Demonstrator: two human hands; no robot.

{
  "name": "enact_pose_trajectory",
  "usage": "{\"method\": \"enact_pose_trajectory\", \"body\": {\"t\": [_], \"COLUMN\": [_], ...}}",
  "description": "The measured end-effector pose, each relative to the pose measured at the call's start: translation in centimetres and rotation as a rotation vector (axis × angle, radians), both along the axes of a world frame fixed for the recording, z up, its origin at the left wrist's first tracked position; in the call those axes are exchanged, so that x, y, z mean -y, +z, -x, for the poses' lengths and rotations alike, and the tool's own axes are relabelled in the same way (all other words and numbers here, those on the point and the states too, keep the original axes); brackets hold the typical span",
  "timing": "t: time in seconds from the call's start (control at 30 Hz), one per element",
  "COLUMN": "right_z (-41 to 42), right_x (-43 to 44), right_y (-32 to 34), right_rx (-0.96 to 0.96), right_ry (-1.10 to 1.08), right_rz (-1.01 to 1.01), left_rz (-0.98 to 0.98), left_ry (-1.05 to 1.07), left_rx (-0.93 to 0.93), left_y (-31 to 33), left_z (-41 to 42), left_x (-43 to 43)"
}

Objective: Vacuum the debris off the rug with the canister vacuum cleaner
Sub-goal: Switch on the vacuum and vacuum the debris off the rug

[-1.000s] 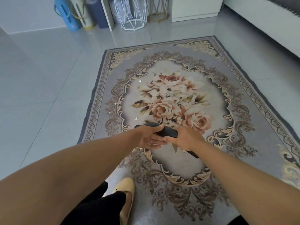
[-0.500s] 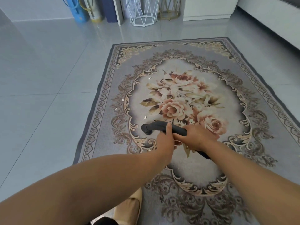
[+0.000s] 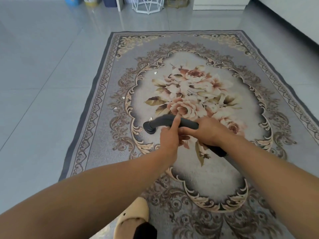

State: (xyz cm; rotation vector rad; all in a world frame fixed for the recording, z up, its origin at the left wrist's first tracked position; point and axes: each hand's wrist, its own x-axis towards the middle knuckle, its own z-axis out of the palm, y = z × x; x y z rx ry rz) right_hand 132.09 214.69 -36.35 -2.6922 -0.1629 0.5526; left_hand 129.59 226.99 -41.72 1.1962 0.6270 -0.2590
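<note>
2 bare hands met on the black vacuum hose handle (image 3: pixel 162 120), which was held above the middle of the floral rug (image 3: pixel 103 121). The right hand (image 3: pixel 209 133) had its fingers wrapped fully round the curved tube. The left hand (image 3: pixel 170 138) laid a straight index finger (image 3: pixel 176 120) over the tube's top, its other fingers curled loosely below it and holding nothing. The handle's round end (image 3: pixel 149 128) pointed left, just beside 1 pale scrap of debris (image 3: pixel 150 119) — 3 more scraps (image 3: pixel 123 97) lay farther off on the rug. A beige slipper (image 3: pixel 134 213) stood at the rug's near edge.
</note>
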Motion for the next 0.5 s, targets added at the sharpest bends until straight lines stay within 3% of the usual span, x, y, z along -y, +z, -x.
{"method": "enact_pose_trajectory", "body": {"t": [0.23, 0.5], "right_z": [-0.2, -1.9], "right_x": [-0.7, -2.7], "right_y": [-0.8, -1.1], "right_rx": [0.061, 0.046], "right_ry": [-0.037, -0.113], "right_rz": [-0.041, 0.012], "left_rz": [-0.09, -0.027], "left_ry": [0.014, -0.005], "left_rx": [0.016, 0.033], "left_y": [0.7, 0.9], "left_z": [-0.5, -2.2], "left_x": [0.2, -0.7]}}
